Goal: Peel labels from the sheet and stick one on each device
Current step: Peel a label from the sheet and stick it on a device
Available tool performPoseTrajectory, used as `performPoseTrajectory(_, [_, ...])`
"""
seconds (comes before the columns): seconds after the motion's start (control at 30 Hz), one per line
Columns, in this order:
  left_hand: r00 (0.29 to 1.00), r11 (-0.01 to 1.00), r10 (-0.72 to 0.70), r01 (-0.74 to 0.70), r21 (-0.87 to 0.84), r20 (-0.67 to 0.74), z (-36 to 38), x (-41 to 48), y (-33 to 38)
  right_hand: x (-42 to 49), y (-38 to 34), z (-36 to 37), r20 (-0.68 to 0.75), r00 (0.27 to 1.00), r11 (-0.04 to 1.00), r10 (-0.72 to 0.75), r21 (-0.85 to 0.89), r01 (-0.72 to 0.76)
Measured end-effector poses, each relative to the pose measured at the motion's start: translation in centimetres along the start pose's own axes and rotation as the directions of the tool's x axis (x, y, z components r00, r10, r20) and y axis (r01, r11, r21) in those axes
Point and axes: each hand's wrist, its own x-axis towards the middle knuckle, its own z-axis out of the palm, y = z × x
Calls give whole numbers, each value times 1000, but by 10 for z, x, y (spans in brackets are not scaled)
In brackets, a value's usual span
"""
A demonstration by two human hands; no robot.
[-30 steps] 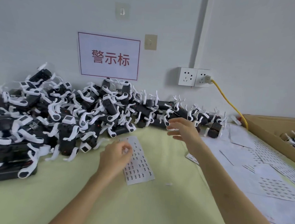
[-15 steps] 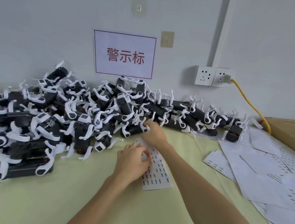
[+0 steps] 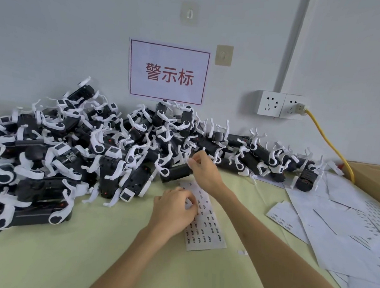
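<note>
A white label sheet [image 3: 207, 230] with rows of small dark labels lies on the green table in front of me. My left hand [image 3: 174, 210] rests on its upper left part with fingers curled onto the paper. My right hand [image 3: 202, 171] is at the near edge of a big pile of black devices with white clips [image 3: 70, 148]. Its fingers close on the end of one black device [image 3: 176, 172] at the front of the pile. Whether a label sits under those fingertips is hidden.
Loose white sheets [image 3: 341, 226] cover the table's right side, next to a cardboard box [image 3: 377, 181]. A yellow cable [image 3: 327, 143] runs from the wall socket [image 3: 280, 104] down behind the box. A paper sign [image 3: 168, 73] hangs on the wall.
My right hand swung in from the right side of the pile to the device at the front, just above the sheet. My left hand stayed on the sheet. The camera turned left.
</note>
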Motion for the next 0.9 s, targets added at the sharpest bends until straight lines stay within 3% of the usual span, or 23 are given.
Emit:
performPoseTrajectory(0.13, [998,996,2,-8,-90,-66,-4,-3,3,-2,-13,-14,-148,989,994,28,110,-11])
performPoseTrajectory(0.27, [933,944,15,-132,-303,-359,-13,-3,8,-16,-24,-32,-341,940,983,-5,169,67])
performPoseTrajectory(0.37, [847,927,63,-245,-283,-528,-17,-2,6,-33,-32,-52,-490,870,968,-52,190,165])
performPoseTrajectory(0.5, [816,916,155,-330,-228,-557,-19,-3,10,-60,-40,-74,-573,813,936,-99,224,271])
performPoseTrajectory(0.57, [853,859,213,-396,-324,-477,-19,-5,13,-74,-43,-81,-577,805,912,-136,244,329])
performPoseTrajectory(0.67, [960,681,253,-264,-683,-118,-19,-7,17,-87,-42,-82,-526,833,889,-173,281,362])
performPoseTrajectory(0.77, [955,592,258,-39,-805,144,-18,-12,23,-92,-39,-77,-455,882,861,-122,394,322])
performPoseTrajectory(0.83, [905,558,263,139,-818,334,-17,-13,25,-92,-39,-74,-426,898,850,-107,430,305])
performPoseTrajectory(0.9, [868,501,295,215,-838,399,-18,-14,25,-94,-40,-73,-412,905,847,-111,437,303])
